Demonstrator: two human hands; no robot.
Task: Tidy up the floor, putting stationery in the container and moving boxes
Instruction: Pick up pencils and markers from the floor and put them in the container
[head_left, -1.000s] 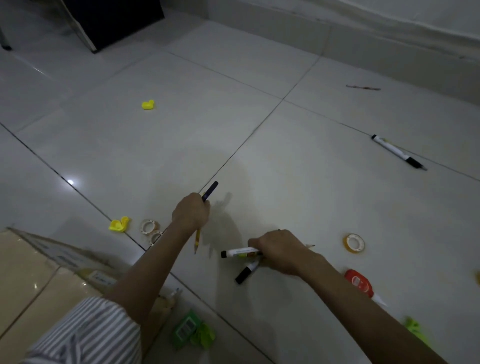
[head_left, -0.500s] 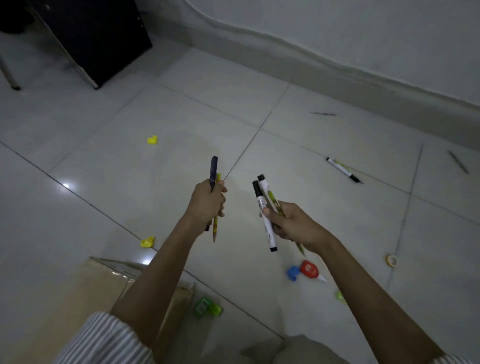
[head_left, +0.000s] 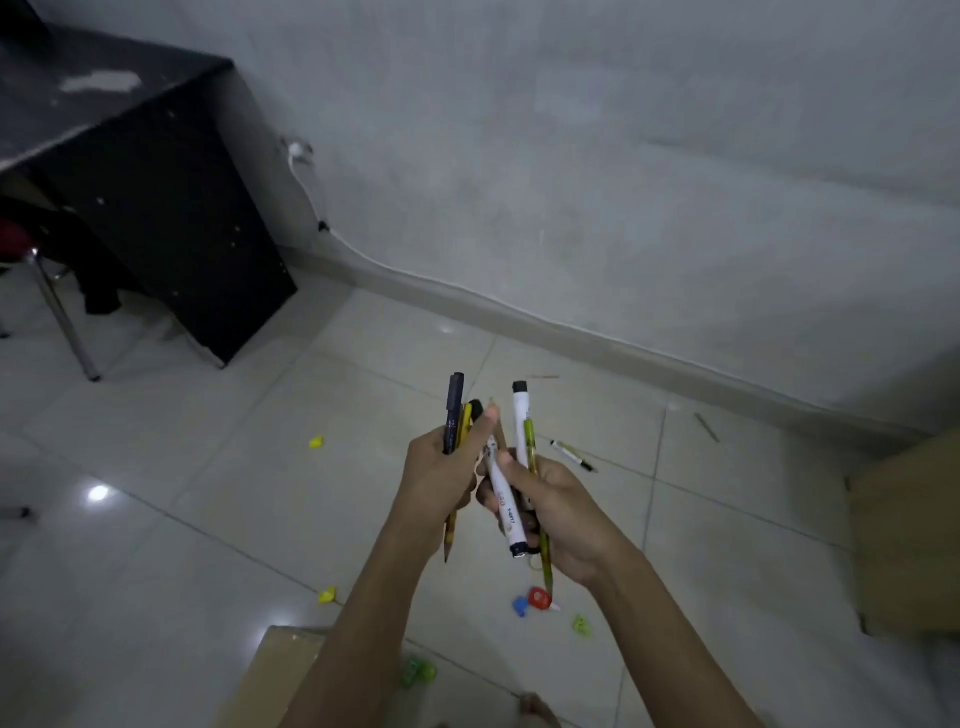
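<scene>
A person's two hands meet above a tiled floor (head_left: 208, 493), both full of stationery. The left hand (head_left: 447, 478) is curled round a dark pen (head_left: 454, 410) and a yellow pencil (head_left: 451, 535), both roughly upright, the pencil's tip pointing down. Its thumb stretches up beside the top of one marker. The right hand (head_left: 563, 514), just beside it, grips two white markers (head_left: 505, 501) and a green pencil (head_left: 530, 447) in closed fingers.

More stationery lies on the tiles around the hands. Another marker (head_left: 571, 454) rests at two o'clock, and a thin pencil (head_left: 707, 427) lies further out the same way, near the wall. A small red thing (head_left: 540, 597) and a blue piece (head_left: 520, 606) touch each other at five o'clock. Yellow scraps (head_left: 316, 442) sit at eight and ten o'clock (too small to identify).

One cardboard box (head_left: 280, 675) stands at seven o'clock, a second box (head_left: 909, 545) at three o'clock. A black desk (head_left: 156, 208) fills the corner at ten o'clock.
</scene>
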